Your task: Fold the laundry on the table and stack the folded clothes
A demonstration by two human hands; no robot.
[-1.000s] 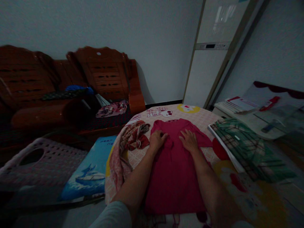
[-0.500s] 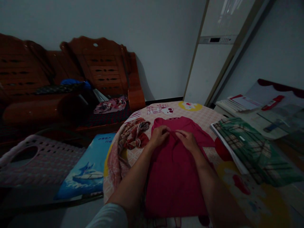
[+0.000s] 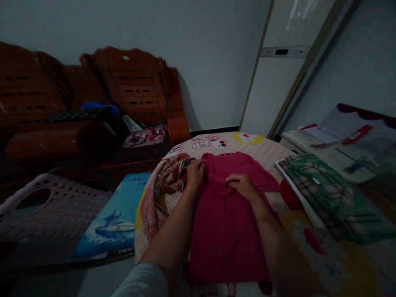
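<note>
A dark pink shirt (image 3: 229, 239) lies spread on a round table, its neckline at the far end. One sleeve (image 3: 269, 181) sticks out to the right; a fold of cloth crosses the chest. My left hand (image 3: 195, 175) is at the shirt's left shoulder, its fingers bent together on the edge of the cloth. At mid-chest, my right hand (image 3: 243, 184) pinches the fold between thumb and fingers. Close to the left hand's outer side is a crumpled red and brown patterned scarf (image 3: 170, 175).
A patterned tablecloth (image 3: 262, 144) covers the table. To the right lies green plaid cloth (image 3: 324, 181), near a side stand with papers (image 3: 321, 134). At left are a blue bag (image 3: 114, 222), a pink woven basket (image 3: 68, 206) and a wooden bench (image 3: 139, 95).
My left hand has moved left from the middle of the chest to the shirt's left shoulder. My right hand has shifted slightly down, still at the fold, which now lies wider across the chest.
</note>
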